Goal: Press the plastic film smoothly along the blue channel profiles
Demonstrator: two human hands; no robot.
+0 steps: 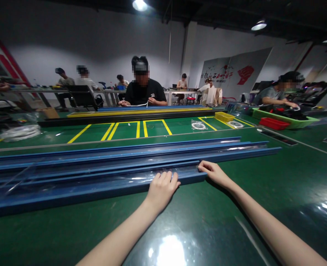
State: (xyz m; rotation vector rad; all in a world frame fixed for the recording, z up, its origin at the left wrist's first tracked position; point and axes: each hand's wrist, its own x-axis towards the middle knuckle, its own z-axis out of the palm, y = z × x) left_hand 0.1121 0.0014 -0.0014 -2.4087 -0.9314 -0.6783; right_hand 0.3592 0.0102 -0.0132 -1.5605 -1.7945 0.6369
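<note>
A long blue channel-shaped profile [97,194] with shiny clear film in it lies nearest me on the green table. My left hand [163,187] rests over its near wall close to the right end, fingers bent over the rim and closed on it. At that right end is my right hand [213,173], its fingers pinched together against the channel's end. Whatever sits between those fingertips is too small and hidden to make out. More blue profiles [246,152] lie parallel just behind, also with glossy film.
Across the table, a person in black [145,90] holds a white strip behind yellow and black profiles [119,115]. Coiled white tubing [21,132] lies left. A yellow bin [224,117], red bin [274,123] and green tray [304,122] stand right, near another person [274,92].
</note>
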